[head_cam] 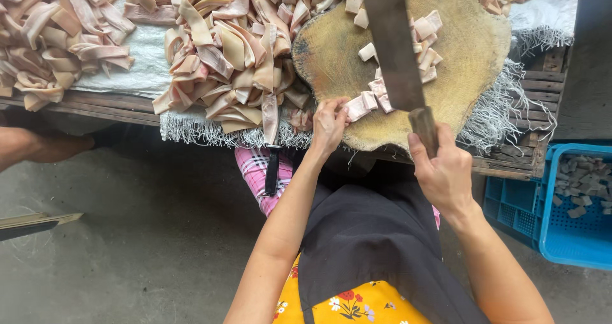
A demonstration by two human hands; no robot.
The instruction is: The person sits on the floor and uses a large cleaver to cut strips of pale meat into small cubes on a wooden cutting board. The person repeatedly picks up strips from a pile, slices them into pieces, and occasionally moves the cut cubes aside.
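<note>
A round wooden chopping block [472, 50] lies on a low slatted table. My right hand [443, 171] grips the wooden handle of a big cleaver [395, 43], whose blade points away over the block. My left hand [329, 123] rests at the block's near edge, its fingers on a pale pink strip [363, 103] that is partly cut into squares. Several cut pieces [426, 46] lie scattered on the block beside the blade.
A large heap of pale pink strips [223, 50] covers a white woven sheet [143, 56] left of the block. A blue plastic crate [561, 215] with cut pieces stands on the floor at right. Another person's foot [38, 147] shows at far left. I wear a black apron.
</note>
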